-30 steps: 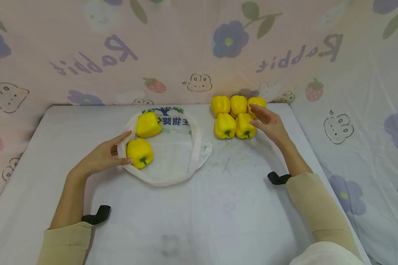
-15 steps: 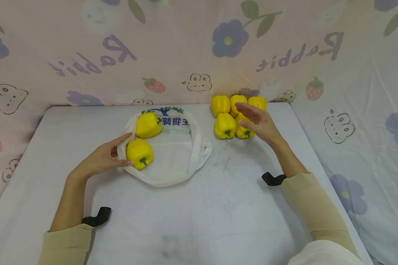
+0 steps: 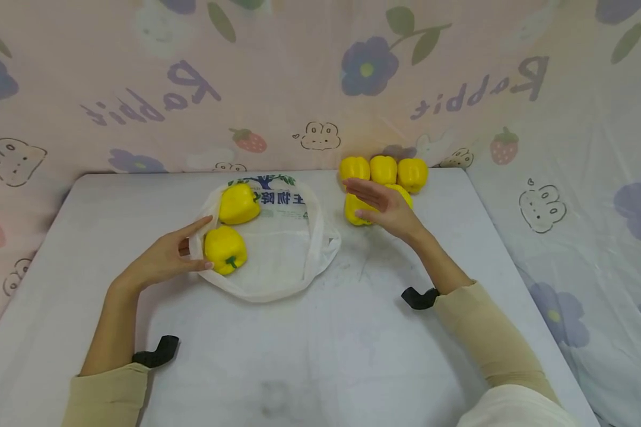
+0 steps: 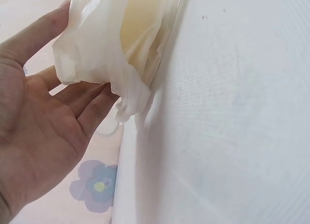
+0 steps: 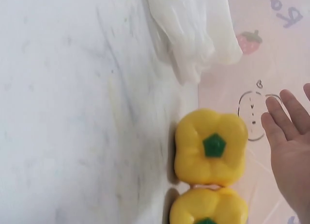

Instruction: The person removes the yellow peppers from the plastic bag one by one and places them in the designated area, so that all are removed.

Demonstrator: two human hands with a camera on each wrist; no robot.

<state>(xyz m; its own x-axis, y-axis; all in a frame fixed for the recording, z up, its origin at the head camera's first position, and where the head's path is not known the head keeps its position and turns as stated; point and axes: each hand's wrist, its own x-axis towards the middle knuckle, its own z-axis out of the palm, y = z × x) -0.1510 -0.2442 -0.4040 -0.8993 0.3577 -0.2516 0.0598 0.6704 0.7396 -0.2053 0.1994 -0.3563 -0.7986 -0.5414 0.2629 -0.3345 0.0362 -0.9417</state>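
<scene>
A white plastic bag [image 3: 269, 294] with printed lettering lies with its mouth spread at centre left in the head view. Inside it, at the left, are two yellow bell peppers with green stems, a rear pepper [image 3: 239, 203] and a front pepper [image 3: 224, 249]. My left hand [image 3: 162, 256] grips the bag's left rim, thumb and forefinger apart; the left wrist view shows the plastic [image 4: 92, 44] in its grasp. My right hand [image 3: 390, 212], fingers extended and holding nothing, is over the front row of another pepper group, partly hiding the front-left pepper [image 3: 354, 212] and its neighbour [image 3: 404, 193].
Three yellow peppers [image 3: 383, 171] form the group's back row near the table's far edge. A patterned rabbit-and-flower curtain [image 3: 278, 89] hangs behind and to the right of the white table [image 3: 320, 367]. Black wrist mounts [image 3: 420, 298] stick out from both forearms.
My right hand has moved left across the pepper group, from the right-hand peppers to the front-left one. The left hand, the bag and the peppers have kept their places.
</scene>
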